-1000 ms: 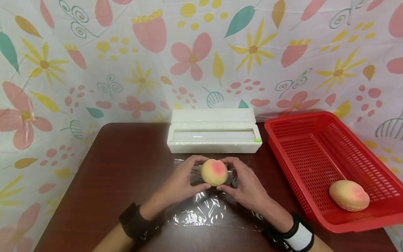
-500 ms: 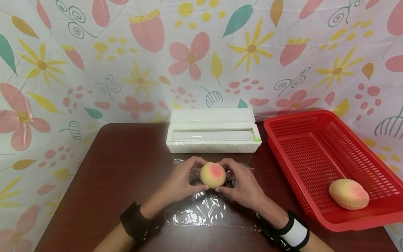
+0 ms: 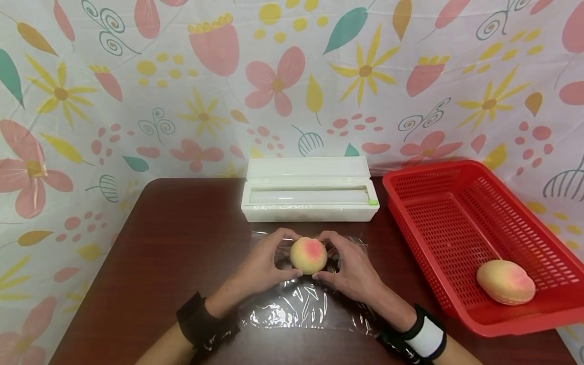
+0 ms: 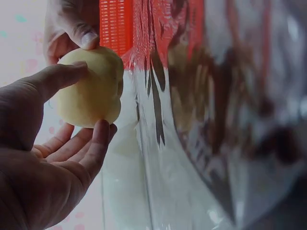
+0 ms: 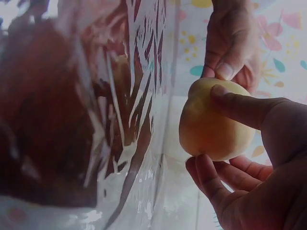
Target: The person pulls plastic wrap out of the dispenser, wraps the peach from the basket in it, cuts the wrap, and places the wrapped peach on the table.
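Note:
A yellow peach with a pink blush [image 3: 308, 256] is held between both hands at the middle of the table. My left hand [image 3: 264, 261] grips its left side, thumb in front and fingers behind. From the other side my right hand [image 3: 352, 263] grips it the same way. Both wrist views show the peach [image 4: 91, 91] clear of the surface, thumbs and fingertips on its skin. Beneath it a sheet of clear cling film [image 3: 292, 309] lies wrinkled and shiny on the table.
A white cling film dispenser [image 3: 310, 213] with its lid raised stands behind the hands. At the right is a red perforated basket [image 3: 449, 243] holding a second peach [image 3: 505, 282]. The dark brown table [image 3: 182, 228] meets a floral curtain [image 3: 278, 86] at the back.
Both hands have lowered slightly toward the front with the peach, which sits a little lower in the head view. The grip looks the same; the basket and dispenser stay put.

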`<action>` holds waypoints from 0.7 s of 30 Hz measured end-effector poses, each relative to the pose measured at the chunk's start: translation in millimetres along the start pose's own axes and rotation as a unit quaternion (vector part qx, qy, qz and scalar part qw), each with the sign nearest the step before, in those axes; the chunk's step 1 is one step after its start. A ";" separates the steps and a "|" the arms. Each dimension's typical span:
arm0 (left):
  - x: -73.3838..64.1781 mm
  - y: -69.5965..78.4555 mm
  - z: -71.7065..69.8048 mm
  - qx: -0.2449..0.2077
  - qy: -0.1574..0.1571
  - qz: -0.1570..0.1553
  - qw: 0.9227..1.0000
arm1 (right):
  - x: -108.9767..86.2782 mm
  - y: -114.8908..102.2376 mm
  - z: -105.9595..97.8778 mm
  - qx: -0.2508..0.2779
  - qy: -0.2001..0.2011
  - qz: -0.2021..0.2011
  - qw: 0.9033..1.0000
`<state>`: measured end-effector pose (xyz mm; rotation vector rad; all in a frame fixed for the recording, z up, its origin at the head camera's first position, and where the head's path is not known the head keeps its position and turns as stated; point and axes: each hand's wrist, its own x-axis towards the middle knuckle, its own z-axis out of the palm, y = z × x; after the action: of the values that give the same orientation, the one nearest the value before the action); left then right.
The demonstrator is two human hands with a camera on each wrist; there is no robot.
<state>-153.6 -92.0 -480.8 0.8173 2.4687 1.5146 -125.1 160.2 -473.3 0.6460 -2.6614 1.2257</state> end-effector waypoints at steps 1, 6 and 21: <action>0.0 -0.7 0.7 -0.002 -0.001 -0.001 1.000 | -0.2 0.3 0.2 -0.002 -0.001 0.000 1.000; 0.2 -3.5 3.9 -0.007 0.000 0.001 1.000 | -0.9 1.9 1.0 -0.003 -0.008 0.007 1.000; 1.3 -3.7 8.2 -0.043 0.010 -0.022 0.999 | 0.5 4.3 3.8 0.014 -0.032 0.028 0.999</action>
<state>-152.9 -86.2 -487.8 0.7309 2.3987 1.6093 -127.2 159.7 -478.6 0.6279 -2.7379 1.2793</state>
